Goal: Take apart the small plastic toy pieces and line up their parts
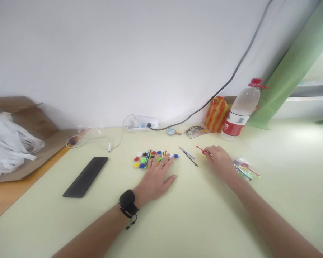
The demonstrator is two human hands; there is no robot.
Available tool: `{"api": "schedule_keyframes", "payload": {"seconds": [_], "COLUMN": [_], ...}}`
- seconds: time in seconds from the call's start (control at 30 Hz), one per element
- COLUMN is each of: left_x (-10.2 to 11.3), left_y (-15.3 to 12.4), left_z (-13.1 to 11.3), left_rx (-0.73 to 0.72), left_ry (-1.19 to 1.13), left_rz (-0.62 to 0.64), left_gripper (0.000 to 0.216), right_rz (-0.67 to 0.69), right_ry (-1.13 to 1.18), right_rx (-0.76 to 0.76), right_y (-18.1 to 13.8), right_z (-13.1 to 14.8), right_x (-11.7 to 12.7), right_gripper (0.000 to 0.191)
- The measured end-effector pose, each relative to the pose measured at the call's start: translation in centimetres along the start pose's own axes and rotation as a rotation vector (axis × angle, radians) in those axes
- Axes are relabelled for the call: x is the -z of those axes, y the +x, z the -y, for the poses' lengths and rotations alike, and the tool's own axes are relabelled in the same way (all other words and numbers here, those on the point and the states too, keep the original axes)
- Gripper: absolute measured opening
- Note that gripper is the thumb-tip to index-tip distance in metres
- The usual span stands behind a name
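Note:
My left hand (157,177) lies flat on the pale table with its fingers stretched out over a cluster of small coloured round pieces (144,159) and thin coloured sticks. A black watch (127,202) sits on that wrist. My right hand (220,162) rests further right, its fingers curled and pinching a thin red arrow-tipped stick (200,148). Between the hands lie a grey stick and a black stick (188,155). A clear bag of more coloured pieces (243,169) lies just right of my right hand.
A black phone (85,176) lies at the left. A white power strip (141,124), a red-capped water bottle (241,109), a striped orange bag (216,114) and glasses (196,130) stand along the wall. A white plastic bag (8,145) on cardboard fills the far left.

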State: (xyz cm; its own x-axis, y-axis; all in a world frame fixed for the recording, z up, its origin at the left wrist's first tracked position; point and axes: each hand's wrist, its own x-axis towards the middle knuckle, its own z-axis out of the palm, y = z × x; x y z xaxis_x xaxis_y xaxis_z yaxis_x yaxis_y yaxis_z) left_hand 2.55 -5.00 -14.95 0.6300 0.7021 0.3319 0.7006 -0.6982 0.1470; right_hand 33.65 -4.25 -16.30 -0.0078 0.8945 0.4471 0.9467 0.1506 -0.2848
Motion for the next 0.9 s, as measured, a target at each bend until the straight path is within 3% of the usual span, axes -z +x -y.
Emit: {"api": "schedule_keyframes", "payload": {"seconds": [0.13, 0.23, 0.3, 0.37, 0.5, 0.73, 0.9], "left_x": [0.2, 0.4, 0.6, 0.7, 0.8, 0.4, 0.3], "left_y": [0.0, 0.1, 0.1, 0.0, 0.0, 0.0, -0.2], "left_z": [-0.7, -1.3, -1.6, -1.8, -1.8, -1.6, -1.9], "left_rx": [-0.044, -0.095, -0.145, -0.190, -0.201, -0.182, -0.189], "left_ry": [-0.028, -0.073, -0.110, -0.152, -0.295, -0.545, -0.537], "left_rz": [-0.095, -0.164, -0.210, -0.226, -0.136, -0.007, -0.011], "left_gripper": [0.057, 0.052, 0.048, 0.046, 0.045, 0.027, 0.015], "right_rz": [-0.174, -0.169, -0.052, 0.154, 0.468, 0.615, 0.564], "right_ry": [0.154, 0.372, 0.584, 0.845, 1.180, 1.358, 1.107], "right_rx": [-0.044, -0.143, -0.212, -0.253, -0.253, -0.278, -0.157], "right_y": [0.2, 0.1, -0.3, -0.9, -2.4, -3.2, -3.3], "right_z": [0.2, 1.8, 3.6, 5.8, 9.3, 10.3, 10.2], "right_x": [1.1, 2.3, 2.9, 3.0, 1.6, -0.6, 0.1], "right_gripper": [0.020, 0.017, 0.017, 0.017, 0.011, 0.015, 0.017]}}
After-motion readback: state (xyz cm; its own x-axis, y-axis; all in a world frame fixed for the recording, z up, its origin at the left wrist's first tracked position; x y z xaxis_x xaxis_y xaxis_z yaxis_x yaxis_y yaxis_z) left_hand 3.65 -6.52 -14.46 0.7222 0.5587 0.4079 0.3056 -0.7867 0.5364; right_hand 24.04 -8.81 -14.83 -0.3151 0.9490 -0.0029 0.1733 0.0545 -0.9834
